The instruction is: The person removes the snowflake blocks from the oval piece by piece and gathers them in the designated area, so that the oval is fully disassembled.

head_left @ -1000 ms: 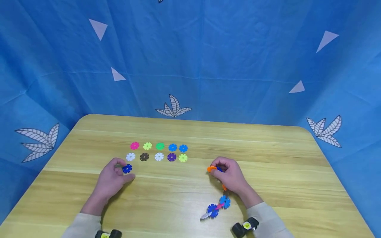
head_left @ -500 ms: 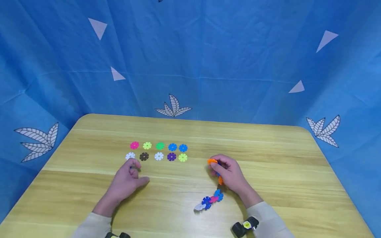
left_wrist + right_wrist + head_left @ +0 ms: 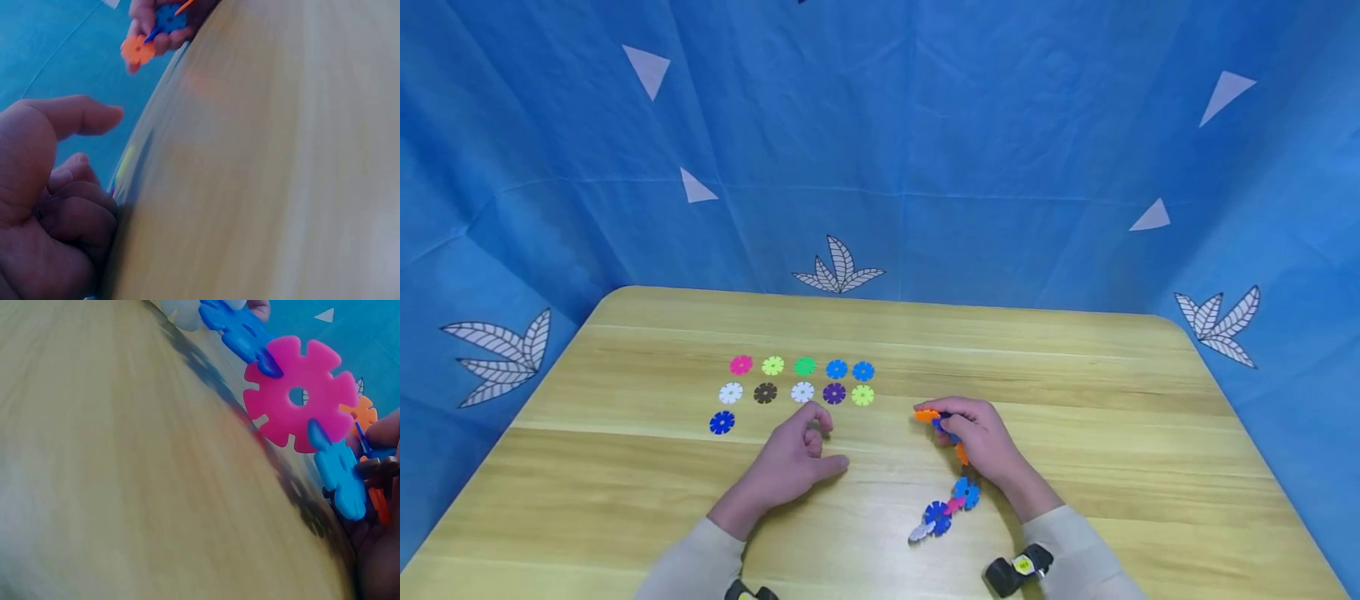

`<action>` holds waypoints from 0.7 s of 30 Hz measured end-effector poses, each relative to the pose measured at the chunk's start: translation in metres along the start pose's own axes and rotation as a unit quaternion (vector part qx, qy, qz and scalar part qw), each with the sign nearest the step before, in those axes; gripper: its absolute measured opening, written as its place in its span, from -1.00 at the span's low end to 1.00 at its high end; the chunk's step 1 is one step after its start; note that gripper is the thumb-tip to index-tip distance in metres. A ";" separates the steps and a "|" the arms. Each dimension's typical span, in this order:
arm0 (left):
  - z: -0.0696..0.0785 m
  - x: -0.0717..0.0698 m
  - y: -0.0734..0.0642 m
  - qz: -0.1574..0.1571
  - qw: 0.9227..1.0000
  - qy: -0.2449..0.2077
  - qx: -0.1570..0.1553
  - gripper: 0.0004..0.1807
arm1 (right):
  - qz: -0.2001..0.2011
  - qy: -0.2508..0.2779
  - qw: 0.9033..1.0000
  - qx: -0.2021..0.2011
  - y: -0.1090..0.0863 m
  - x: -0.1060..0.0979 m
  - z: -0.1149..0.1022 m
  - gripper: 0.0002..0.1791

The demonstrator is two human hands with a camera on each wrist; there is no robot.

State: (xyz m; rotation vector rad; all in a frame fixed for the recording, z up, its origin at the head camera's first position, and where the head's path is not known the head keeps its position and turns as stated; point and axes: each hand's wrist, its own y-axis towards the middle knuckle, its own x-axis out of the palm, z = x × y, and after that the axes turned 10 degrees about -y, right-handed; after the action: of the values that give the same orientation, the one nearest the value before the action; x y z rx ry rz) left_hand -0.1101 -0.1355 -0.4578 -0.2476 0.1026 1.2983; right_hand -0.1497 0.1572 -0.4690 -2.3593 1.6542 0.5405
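Note:
My right hand (image 3: 985,437) pinches the upper end of a chain of slotted plastic snowflake discs (image 3: 966,493). An orange disc (image 3: 927,415) pokes out past its fingertips, joined to a dark blue one (image 3: 940,426). The chain trails down toward the table's front, ending in a white disc (image 3: 921,532). A pink disc (image 3: 275,400) shows large in the right wrist view, slotted between two blue ones. Left of it, my left hand (image 3: 790,462) is over the table holding nothing, thumb out and fingers loosely bent. Part of the chain is hidden behind the right hand.
Two rows of loose discs lie at centre left, among them a green disc (image 3: 805,367), a purple disc (image 3: 834,393) and a brown disc (image 3: 765,392). A lone dark blue disc (image 3: 722,422) lies in front of them. Blue patterned cloth (image 3: 895,150) hangs behind the table (image 3: 1112,375).
My left hand has moved right, away from the lone dark blue disc, which stays on the table. The chain's lower end has swung left and back while my right hand keeps its grip.

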 end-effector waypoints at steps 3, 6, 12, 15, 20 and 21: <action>0.002 0.011 0.007 -0.013 1.000 0.012 0.015 -0.55 | 0.002 -0.007 1.000 0.001 0.000 0.000 0.000 -0.60; 0.004 0.020 0.012 -0.019 0.999 0.020 0.032 -0.56 | 0.010 0.001 1.000 -0.005 0.000 0.001 0.001 -0.66; 0.006 0.031 0.019 -0.015 0.998 0.018 0.052 -0.60 | 0.017 0.037 0.999 -0.013 0.001 0.003 0.003 -0.79; 0.007 0.036 0.020 -0.013 0.998 0.016 0.061 -0.65 | 0.017 0.032 0.999 -0.017 0.002 0.003 0.004 -0.77; 0.007 0.043 0.022 0.000 0.997 0.026 0.078 -0.75 | 0.018 0.013 1.000 -0.019 0.001 0.003 0.004 -0.75; 0.007 0.045 0.023 0.003 0.996 0.027 0.079 -0.76 | 0.018 0.010 1.000 -0.019 0.001 0.002 0.004 -0.75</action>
State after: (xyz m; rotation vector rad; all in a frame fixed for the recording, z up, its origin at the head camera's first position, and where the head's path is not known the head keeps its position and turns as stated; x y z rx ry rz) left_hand -0.1204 -0.0859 -0.4634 -0.1459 0.2513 1.2823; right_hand -0.1504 0.1564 -0.4735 -2.3740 1.7123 0.5607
